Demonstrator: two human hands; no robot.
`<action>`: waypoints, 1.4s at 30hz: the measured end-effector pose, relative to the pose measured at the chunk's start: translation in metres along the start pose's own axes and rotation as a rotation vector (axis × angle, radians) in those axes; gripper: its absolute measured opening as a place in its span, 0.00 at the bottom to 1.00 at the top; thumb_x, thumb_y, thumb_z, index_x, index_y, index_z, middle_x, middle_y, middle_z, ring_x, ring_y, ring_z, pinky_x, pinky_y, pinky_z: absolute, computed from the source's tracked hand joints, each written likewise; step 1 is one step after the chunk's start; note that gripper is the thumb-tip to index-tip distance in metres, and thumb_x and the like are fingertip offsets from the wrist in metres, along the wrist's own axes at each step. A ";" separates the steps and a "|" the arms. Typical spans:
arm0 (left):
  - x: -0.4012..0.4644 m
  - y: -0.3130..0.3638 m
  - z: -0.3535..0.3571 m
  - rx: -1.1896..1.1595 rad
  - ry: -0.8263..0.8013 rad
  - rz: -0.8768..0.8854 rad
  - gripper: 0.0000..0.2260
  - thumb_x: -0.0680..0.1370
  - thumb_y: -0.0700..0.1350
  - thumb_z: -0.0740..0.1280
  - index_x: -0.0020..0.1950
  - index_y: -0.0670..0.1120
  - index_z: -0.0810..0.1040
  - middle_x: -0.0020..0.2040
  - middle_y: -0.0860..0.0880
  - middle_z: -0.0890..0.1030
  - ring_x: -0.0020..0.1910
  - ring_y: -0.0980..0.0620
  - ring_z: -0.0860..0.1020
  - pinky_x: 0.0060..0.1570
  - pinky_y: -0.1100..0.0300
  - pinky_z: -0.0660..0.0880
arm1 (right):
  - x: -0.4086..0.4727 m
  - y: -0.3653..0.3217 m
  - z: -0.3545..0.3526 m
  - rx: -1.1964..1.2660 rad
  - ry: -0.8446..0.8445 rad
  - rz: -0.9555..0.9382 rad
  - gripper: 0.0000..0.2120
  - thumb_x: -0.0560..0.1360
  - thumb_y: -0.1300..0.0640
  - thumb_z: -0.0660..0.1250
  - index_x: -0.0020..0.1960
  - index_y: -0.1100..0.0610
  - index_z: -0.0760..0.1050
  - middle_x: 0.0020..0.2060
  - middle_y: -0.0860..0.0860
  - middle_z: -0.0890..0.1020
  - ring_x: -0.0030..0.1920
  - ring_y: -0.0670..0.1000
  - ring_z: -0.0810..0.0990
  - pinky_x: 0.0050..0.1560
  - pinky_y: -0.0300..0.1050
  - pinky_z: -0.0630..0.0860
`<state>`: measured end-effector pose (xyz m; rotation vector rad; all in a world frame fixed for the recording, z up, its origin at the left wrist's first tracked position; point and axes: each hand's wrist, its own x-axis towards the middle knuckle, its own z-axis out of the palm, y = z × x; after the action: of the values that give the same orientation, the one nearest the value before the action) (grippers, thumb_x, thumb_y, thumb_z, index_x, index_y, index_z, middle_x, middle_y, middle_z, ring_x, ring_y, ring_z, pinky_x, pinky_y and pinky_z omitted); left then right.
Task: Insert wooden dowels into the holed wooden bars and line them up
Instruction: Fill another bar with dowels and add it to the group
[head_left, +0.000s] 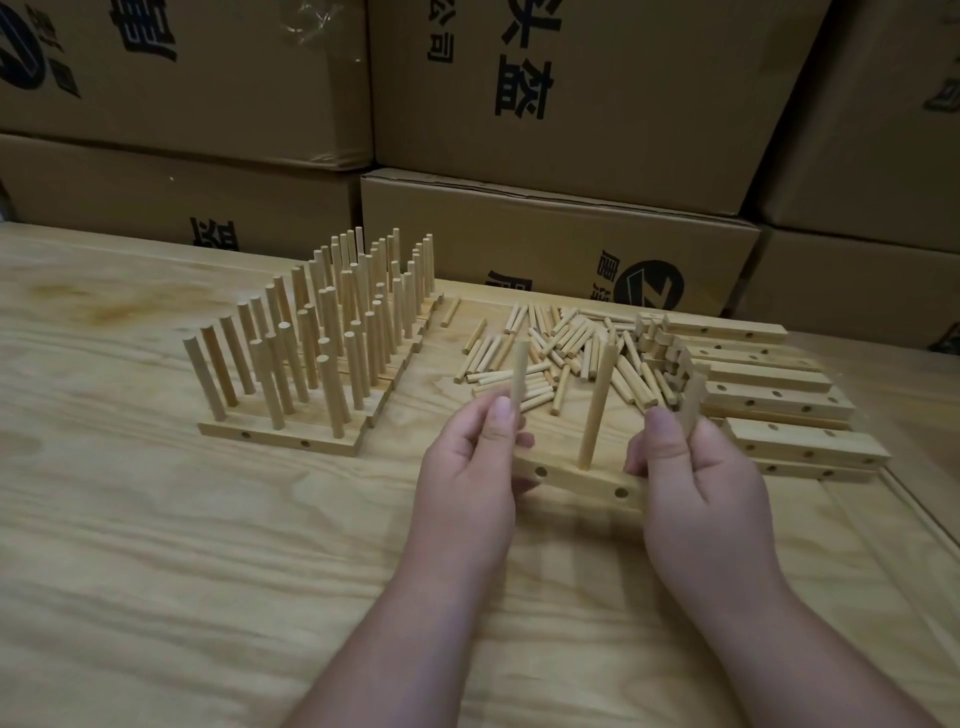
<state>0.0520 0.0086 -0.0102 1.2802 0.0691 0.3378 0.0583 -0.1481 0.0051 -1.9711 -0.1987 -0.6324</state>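
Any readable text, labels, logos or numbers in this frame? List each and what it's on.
"公司": upper middle box, printed sideways.
Large black characters beside it on the same box: possibly "头盔", cut off at the frame edge, uncertain.
Round black logo with characters beside it, lower middle box: partly hidden, unreadable.
Prints on the left boxes: cropped, unreadable.
Dowels, bars, table: no text.

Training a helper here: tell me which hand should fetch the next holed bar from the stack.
Right. The right hand sits beside the stack of empty holed bars; the left hand is farther off, on the side of the finished rows. Both now pinch dowels.
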 end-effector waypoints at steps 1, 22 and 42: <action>0.000 0.001 -0.001 -0.042 0.005 -0.036 0.13 0.76 0.62 0.67 0.59 0.64 0.81 0.50 0.58 0.84 0.50 0.58 0.84 0.43 0.59 0.82 | 0.000 -0.001 -0.001 -0.009 0.018 -0.033 0.20 0.80 0.42 0.56 0.37 0.53 0.72 0.31 0.49 0.76 0.29 0.42 0.73 0.28 0.30 0.66; -0.003 0.009 0.005 -0.600 -0.227 -0.290 0.57 0.56 0.62 0.84 0.78 0.62 0.57 0.67 0.39 0.73 0.57 0.34 0.83 0.49 0.44 0.81 | -0.008 -0.008 0.014 -0.144 -0.332 -0.449 0.11 0.82 0.43 0.57 0.42 0.29 0.66 0.47 0.40 0.69 0.46 0.46 0.75 0.41 0.46 0.74; 0.001 0.008 0.003 -0.621 -0.180 -0.330 0.39 0.68 0.50 0.76 0.75 0.64 0.60 0.60 0.41 0.76 0.51 0.36 0.85 0.43 0.45 0.81 | -0.008 0.000 0.017 -0.050 -0.353 -0.267 0.11 0.80 0.41 0.57 0.43 0.41 0.73 0.45 0.41 0.70 0.46 0.45 0.76 0.44 0.30 0.70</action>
<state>0.0518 0.0083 -0.0019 0.6613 0.0180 -0.0469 0.0575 -0.1318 -0.0046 -2.1129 -0.6769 -0.4542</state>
